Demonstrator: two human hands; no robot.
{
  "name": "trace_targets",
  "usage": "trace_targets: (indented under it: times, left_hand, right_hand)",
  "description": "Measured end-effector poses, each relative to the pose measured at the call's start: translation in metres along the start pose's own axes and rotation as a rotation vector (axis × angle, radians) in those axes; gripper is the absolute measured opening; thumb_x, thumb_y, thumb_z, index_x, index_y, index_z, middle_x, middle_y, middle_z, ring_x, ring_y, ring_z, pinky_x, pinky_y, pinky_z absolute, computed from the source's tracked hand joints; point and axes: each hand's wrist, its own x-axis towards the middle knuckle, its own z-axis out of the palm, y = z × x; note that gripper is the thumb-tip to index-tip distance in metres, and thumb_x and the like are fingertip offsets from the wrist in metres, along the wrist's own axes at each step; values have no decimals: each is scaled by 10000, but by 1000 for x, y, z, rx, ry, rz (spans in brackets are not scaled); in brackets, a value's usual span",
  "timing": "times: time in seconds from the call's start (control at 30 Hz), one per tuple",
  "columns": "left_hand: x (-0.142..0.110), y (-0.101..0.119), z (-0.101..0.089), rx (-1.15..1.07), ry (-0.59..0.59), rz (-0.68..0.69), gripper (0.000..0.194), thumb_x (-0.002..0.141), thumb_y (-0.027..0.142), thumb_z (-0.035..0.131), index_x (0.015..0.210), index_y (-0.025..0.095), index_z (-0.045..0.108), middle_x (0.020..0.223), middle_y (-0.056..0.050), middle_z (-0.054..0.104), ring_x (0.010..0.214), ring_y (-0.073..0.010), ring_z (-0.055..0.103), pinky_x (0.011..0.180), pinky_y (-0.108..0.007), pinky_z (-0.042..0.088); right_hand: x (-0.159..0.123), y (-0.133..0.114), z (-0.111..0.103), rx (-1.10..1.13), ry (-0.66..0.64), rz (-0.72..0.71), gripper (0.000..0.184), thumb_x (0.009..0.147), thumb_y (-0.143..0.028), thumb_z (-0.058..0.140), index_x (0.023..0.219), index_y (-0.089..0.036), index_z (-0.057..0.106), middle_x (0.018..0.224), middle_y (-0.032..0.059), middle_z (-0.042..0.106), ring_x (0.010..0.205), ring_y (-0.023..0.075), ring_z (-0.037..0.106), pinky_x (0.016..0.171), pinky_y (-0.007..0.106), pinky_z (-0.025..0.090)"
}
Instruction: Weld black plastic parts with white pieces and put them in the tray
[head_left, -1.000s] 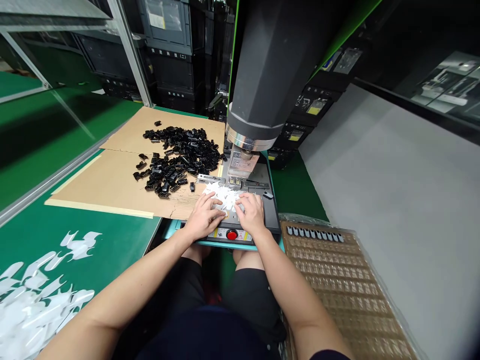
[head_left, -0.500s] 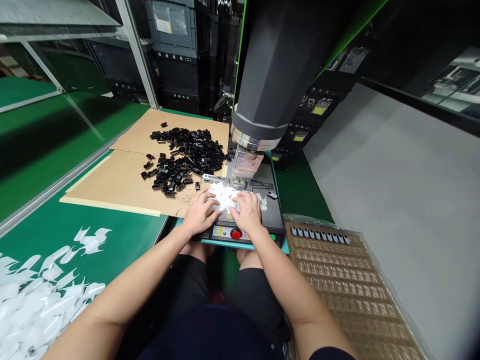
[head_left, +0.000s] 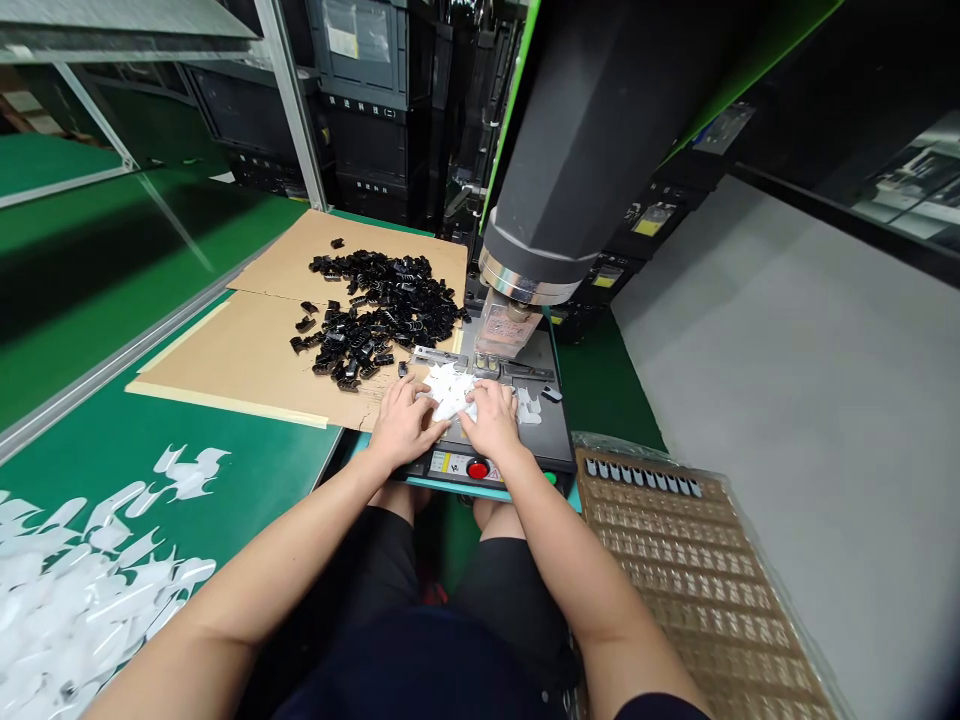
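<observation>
A small heap of thin white plastic pieces (head_left: 451,388) lies on the dark base of a press-like machine (head_left: 540,345), between my two hands. My left hand (head_left: 405,422) rests at the heap's left edge, fingers apart and slightly bent. On the opposite side, my right hand (head_left: 492,418) lies with its fingers spread over the right edge of the heap. Neither hand visibly grips a piece. Just behind the heap is a small metal fixture (head_left: 489,366) under the machine's head. A few more white pieces (head_left: 529,407) and one dark part (head_left: 552,394) lie right of my right hand.
Many black clips or shells (head_left: 382,310) are piled on cardboard (head_left: 225,360) at left. More white pieces (head_left: 82,600) cover the green table's near left. A red button (head_left: 477,468) sits on the machine's front. To the right is a clear tray (head_left: 675,560) with a row of parts.
The view has shifted slightly, so the scene sits a little to the right. Both hands stay around the white heap, with only small finger movement.
</observation>
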Motion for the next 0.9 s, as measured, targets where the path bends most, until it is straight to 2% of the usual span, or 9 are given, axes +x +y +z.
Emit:
trace_targets:
  times: [0.17,0.23,0.37,0.53,0.7,0.9]
  left_hand:
    - [4,4,2,11,-4,-16,305,893,520,787,1000,245,709,1341,-129,638,1528,-403,386,1290,-643,311]
    - [5,6,3,3,-13,-24,277,896,503,782,959,245,702,1332,-125,646,1519,-406,396,1280,-646,326]
    - [7,8,4,3,-12,-39,236,896,469,772,924,248,693,1298,-117,660,1501,-410,419,1266,-647,350]
    - [8,8,4,12,-18,-41,203,889,437,772,913,250,697,1286,-107,672,1497,-415,422,1274,-664,331]
    - [9,8,6,2,-37,-70,248,863,453,804,963,244,715,1302,-116,664,1494,-424,418,1257,-664,356]
    - [13,11,10,-5,-28,-66,237,899,442,773,1024,244,738,1298,-111,670,1485,-425,423,1268,-663,345]
  right_hand:
    - [0,2,-3,46,-2,-2,32,917,-216,695,942,-235,690,1376,102,627,1259,335,477,1040,512,389]
    - [0,2,-4,41,-15,-5,58,917,-228,701,975,-235,701,1373,100,629,1256,333,478,1032,504,390]
    - [0,3,-4,43,-22,-23,224,908,-264,731,1130,-243,714,1389,106,622,1260,340,474,1037,511,387]
    - [2,6,-1,55,-19,-58,163,905,-255,734,1067,-260,725,1368,102,637,1249,347,476,1030,523,394]
    - [3,9,1,11,-32,-134,210,913,-258,733,1122,-275,745,1394,94,624,1257,340,466,1037,518,387]
    - [2,9,2,15,23,-144,141,976,-245,678,1058,-277,788,1327,76,676,1232,318,496,1010,495,382]
